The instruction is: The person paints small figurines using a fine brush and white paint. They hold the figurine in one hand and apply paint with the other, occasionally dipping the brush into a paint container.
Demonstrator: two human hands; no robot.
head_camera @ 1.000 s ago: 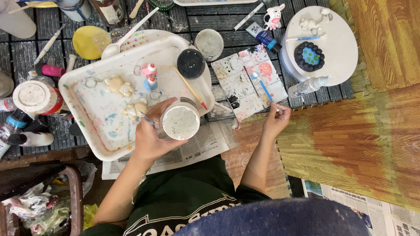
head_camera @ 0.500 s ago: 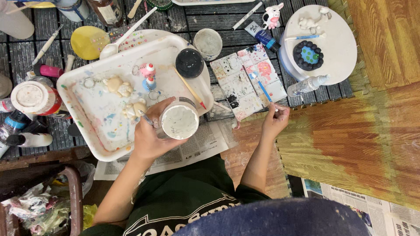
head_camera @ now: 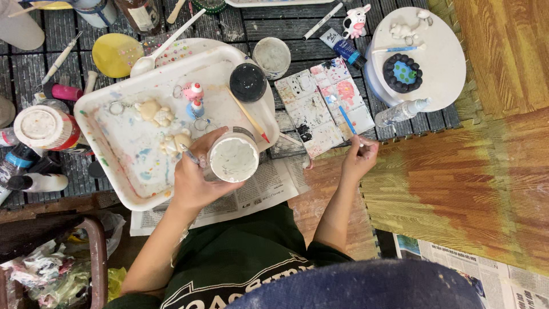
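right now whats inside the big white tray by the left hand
In the white tray: cream figurines, two small pink-and-blue charms, a black-lidded jar, a red-tipped wooden stick and paint smears. The left hand and its white jar hide the tray's near corner.

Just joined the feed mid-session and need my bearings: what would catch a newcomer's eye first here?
The paint-smeared white tray at left centre, where the left hand grips a white jar over its near edge. The right hand holds a blue-handled brush on the stained palette beside it. A round white stand with a dark blue piece sits upper right.
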